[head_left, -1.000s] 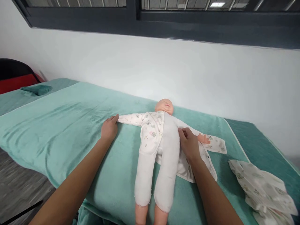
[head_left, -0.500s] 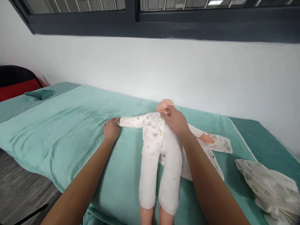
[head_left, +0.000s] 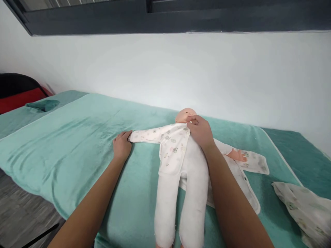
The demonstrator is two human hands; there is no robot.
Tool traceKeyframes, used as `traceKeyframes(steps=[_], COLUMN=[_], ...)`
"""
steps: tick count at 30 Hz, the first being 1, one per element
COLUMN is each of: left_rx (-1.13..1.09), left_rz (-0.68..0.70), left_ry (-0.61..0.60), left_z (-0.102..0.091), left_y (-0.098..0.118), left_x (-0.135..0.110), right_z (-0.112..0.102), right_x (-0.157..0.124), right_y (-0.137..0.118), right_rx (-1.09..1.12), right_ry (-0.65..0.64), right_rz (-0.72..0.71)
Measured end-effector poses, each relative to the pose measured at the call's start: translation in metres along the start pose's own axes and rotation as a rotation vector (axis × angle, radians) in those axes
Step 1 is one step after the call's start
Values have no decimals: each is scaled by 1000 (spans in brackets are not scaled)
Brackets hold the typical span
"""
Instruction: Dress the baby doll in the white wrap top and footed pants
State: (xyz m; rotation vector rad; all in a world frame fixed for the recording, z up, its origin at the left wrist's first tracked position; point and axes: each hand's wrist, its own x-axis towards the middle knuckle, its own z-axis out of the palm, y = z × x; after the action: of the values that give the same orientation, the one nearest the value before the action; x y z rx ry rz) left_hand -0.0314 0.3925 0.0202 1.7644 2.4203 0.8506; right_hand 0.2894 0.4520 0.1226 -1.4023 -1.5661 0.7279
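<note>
Doll (head_left: 196,160) on green blanket (head_left: 64,148), white wall (head_left: 144,69) behind (left fingers (head_left: 126,135) closed on jacket cuff (head_left: 133,136), right fingers (head_left: 196,119) pinching front edge (head_left: 186,138)).

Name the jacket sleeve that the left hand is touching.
The sleeve at the picture's left: the left hand touches its cuff, whereas the other sleeve lies partly beneath the doll's bare hand.

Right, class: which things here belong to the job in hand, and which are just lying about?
In the job:
- doll
- printed jacket, left hand at its cuff, right hand near its collar

Apparently lying about:
- crumpled patterned cloth
- dark green cloth
- red-and-black item
</note>
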Motion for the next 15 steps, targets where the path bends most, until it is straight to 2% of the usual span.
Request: traceKeyframes(steps=[3, 5, 8, 10, 13, 14, 15], left_rx=[-78, -132, -248, -389, -581, -589, -586], left_rz=[6, 14, 84, 167, 281, 310, 310], left_ry=[49, 139, 238, 135, -245, -353, -406], left_z=[-4, -8, -17, -24, -33, -35, -37], left_y=[2, 5, 18, 31, 54, 62, 69], left_x=[-3, -9, -32, -57, -100, -112, -123], right_z=[0, 0, -2, -2, -4, -4, -4], right_x=[0, -1, -1, -1, -3, -3, -4], right_y=[1, 1, 3, 6, 9, 9, 9], right_rx=[-11, -31, -35, -21, 8, 13, 16], right_ry=[49, 40, -1, -22, -31, -32, -32], right_rz=[36, 43, 22, -11, -54, -64, -69])
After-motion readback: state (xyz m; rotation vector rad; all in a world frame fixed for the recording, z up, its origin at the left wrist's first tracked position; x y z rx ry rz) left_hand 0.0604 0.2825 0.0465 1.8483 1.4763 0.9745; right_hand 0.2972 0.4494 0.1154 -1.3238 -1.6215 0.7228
